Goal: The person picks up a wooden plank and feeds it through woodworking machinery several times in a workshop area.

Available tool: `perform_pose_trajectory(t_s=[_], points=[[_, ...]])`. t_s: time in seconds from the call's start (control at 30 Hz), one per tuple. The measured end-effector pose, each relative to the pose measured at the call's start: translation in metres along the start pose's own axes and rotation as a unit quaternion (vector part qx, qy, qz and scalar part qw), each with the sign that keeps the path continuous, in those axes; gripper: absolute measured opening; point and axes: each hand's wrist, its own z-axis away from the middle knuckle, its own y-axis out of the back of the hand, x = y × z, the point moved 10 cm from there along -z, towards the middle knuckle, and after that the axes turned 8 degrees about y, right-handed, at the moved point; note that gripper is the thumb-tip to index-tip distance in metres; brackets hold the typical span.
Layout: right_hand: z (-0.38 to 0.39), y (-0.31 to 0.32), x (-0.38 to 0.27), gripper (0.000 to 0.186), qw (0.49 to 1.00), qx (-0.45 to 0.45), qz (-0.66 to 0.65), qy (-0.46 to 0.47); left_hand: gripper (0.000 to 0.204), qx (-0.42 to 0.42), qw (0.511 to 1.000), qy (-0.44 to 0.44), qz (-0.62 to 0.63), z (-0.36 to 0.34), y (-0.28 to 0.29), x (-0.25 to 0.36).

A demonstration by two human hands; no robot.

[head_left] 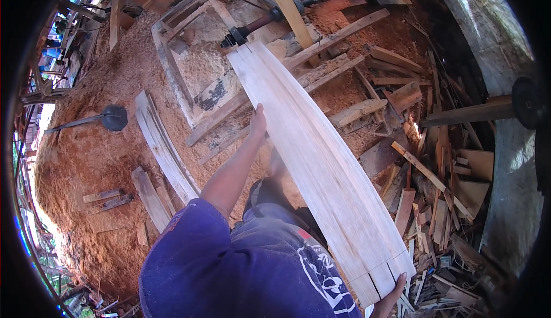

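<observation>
A long, wide, pale wooden plank [321, 163] runs slantwise in front of me, from the far middle to the lower right. My left hand [259, 124] is closed on its left edge, about a third of the way from the far end. Around the near end's corner, my right hand [395, 296] is wrapped; part of it is hidden. Two dark slits and a thin line across the grain mark that near end. The plank's far end lies at a dark machine shaft [252, 28] with a toothed-looking head; I cannot tell whether they touch.
A timber frame [172, 77] surrounds the shaft over sawdust-covered ground [86, 169]. Left of me lie a curved pale board [163, 146] and a round-bladed shovel [114, 117]. Scrap wood [427, 214] is heaped on the right. A disc on a beam [525, 103] juts in there.
</observation>
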Motion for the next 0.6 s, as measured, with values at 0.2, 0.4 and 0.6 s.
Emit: perform_pose_trajectory(t_s=[0.2, 0.4, 0.6], points=[[0.018, -0.040, -0.024, 0.082, 1.000, 0.004, -0.003, -0.014, 0.074, -0.002, 1.000, 0.000, 0.012, -0.006, 0.001, 0.004], [0.011, -0.036, -0.021, 0.080, 1.000, 0.005, -0.009, 0.001, 0.068, 0.021, 0.999, 0.014, -0.023, -0.007, 0.002, 0.010], [0.013, -0.048, -0.026, 0.080, 1.000, -0.010, -0.001, 0.004, 0.066, 0.015, 1.000, 0.000, -0.016, -0.016, 0.008, 0.016]])
